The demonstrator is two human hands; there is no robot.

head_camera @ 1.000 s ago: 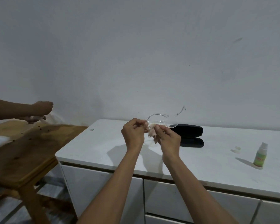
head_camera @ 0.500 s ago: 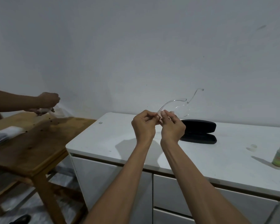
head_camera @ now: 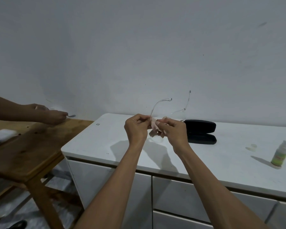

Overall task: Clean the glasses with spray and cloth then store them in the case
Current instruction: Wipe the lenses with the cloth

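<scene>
Clear-framed glasses (head_camera: 157, 106) are held up over the white cabinet top (head_camera: 96, 142), their two temple arms pointing up and away from me. My left hand (head_camera: 136, 128) pinches the frame at one side. My right hand (head_camera: 173, 132) presses a small pale pink cloth (head_camera: 154, 127) against a lens. Behind my right hand, an open black glasses case (head_camera: 201, 131) lies on the cabinet. A small green-labelled spray bottle (head_camera: 280, 154) stands upright at the far right.
A wooden table (head_camera: 28, 146) adjoins the cabinet on the left; another person's hands (head_camera: 54, 115) work there with a small metal item. White papers (head_camera: 0, 138) lie at its left edge. A clear cap (head_camera: 253, 146) sits near the bottle. The wall rises close behind.
The cloth, hidden between my fingers half a second ago, now shows bunched against the lens. The glasses sit lower and tilted. The other person's hand has moved right along the wooden table.
</scene>
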